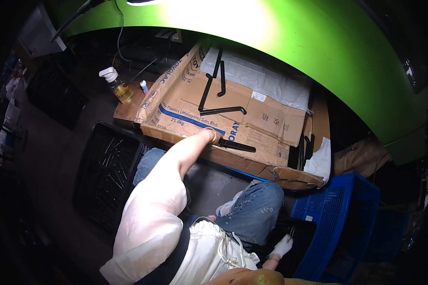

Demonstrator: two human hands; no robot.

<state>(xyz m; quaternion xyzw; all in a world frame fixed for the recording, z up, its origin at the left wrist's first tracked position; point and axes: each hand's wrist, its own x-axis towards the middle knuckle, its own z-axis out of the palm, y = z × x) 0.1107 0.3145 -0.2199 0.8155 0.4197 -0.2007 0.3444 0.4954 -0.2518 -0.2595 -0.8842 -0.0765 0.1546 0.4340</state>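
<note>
Cardboard point(233, 111), flattened and printed with blue stripes, covers the low work surface ahead of us, and our left hand point(213, 135) reaches out over its near edge. That hand wears a bangle at the wrist and rests at the end of a black rod point(237, 146) that lies along the front margin of the cardboard; the fingers are turned away from the camera, so we cannot tell whether they are closed round the rod or only touching it. Farther back on the cardboard lie more black bent rods point(214, 92), some crossing one another, with one hooked piece running sideways just beyond them. A sheet of pale plastic wrap point(266, 78) lies at the far side of the cardboard, under the curved green panel point(318, 42) that arches over everything.

Our right hand point(283, 247), in a white glove, hangs low beside our right knee, down in a dark crate point(299, 237) just beside the blue plastic basket point(347, 213). We cannot tell how its fingers are set or whether it has anything in them.

At the left end of the board stand a spray bottle point(118, 85) of amber liquid and a small tube point(144, 86) near it. A black crate point(107, 173) holding thin dark rods sits on the floor to our left. A white cloth point(321, 159) is draped at the right end of the cardboard.
</note>
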